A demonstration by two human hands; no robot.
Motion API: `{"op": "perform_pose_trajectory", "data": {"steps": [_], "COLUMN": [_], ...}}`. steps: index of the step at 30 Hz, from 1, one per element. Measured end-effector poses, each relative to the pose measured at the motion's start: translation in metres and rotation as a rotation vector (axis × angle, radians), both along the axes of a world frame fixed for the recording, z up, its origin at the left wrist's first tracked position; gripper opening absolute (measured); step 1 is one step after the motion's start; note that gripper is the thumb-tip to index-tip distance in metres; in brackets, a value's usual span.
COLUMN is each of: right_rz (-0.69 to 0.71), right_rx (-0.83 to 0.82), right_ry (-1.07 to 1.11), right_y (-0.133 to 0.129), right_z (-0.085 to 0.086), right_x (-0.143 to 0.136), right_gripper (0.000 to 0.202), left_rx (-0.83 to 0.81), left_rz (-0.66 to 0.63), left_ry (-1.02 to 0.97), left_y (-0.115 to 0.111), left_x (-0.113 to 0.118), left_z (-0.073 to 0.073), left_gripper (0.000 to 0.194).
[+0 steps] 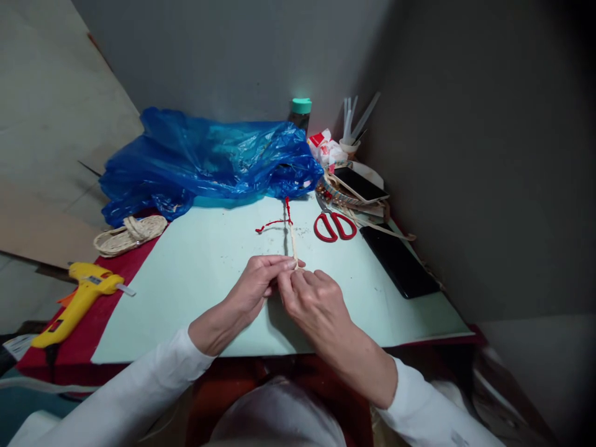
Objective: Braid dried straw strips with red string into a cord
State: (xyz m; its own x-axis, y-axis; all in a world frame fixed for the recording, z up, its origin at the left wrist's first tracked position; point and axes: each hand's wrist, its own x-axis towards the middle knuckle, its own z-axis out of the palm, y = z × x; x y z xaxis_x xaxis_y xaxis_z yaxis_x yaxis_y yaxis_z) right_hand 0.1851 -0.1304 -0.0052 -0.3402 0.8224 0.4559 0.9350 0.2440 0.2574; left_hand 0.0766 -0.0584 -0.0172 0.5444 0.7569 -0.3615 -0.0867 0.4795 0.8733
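Note:
Close together over the middle of the pale sheet, my left hand [261, 280] and my right hand [315, 297] both pinch the lower end of a thin cream-coloured strip [293, 241]. The strip sticks up away from me. At its far end it joins red twisted branches [288, 211], one pointing left and one pointing up. My left thumb and fingertips are closed on the strip. The right hand's fingers are curled against it, and what lies inside them is hidden. Red-handled scissors [336, 226] rest to the right, apart from both hands.
A blue plastic bag [209, 161] spreads across the back. At left lie a yellow glue gun [77, 301] and a coil of braided cord [130, 236]. A black phone [399, 261] is at right, another phone [361, 184] on a basket. Behind stands a green-capped bottle [301, 112].

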Motion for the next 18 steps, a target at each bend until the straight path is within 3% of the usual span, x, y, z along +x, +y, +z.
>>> {"op": "perform_pose_trajectory", "data": {"steps": [6,8,10,12,14,18], "right_rz": [0.038,0.097,0.15,0.099,0.053,0.168], "right_rx": [-0.099,-0.235,-0.365,-0.4,-0.48,-0.899], "right_ry": [0.085,0.286,0.599,0.885,1.052,1.447], "right_y": [-0.004,-0.008,-0.009,-0.003,0.007,0.025], "right_z": [0.005,0.016,0.028,0.035,0.032,0.006], "right_x": [0.0,0.01,0.024,0.038,0.045,0.04], "right_gripper": [0.02,0.011,0.019,0.025,0.028,0.027], "left_rx": [-0.046,-0.022,0.01,0.03,0.045,0.101], "left_rz": [0.049,0.052,0.046,0.035,0.026,0.011], "left_ry": [-0.027,-0.012,-0.006,-0.008,-0.011,-0.023], "left_y": [0.001,0.002,0.002,0.002,0.002,0.0], "left_x": [-0.004,-0.005,-0.006,-0.007,-0.007,-0.008], "left_z": [0.002,0.005,0.008,0.011,0.01,0.004], "left_gripper": [0.022,0.022,0.023,0.022,0.021,0.023]}}
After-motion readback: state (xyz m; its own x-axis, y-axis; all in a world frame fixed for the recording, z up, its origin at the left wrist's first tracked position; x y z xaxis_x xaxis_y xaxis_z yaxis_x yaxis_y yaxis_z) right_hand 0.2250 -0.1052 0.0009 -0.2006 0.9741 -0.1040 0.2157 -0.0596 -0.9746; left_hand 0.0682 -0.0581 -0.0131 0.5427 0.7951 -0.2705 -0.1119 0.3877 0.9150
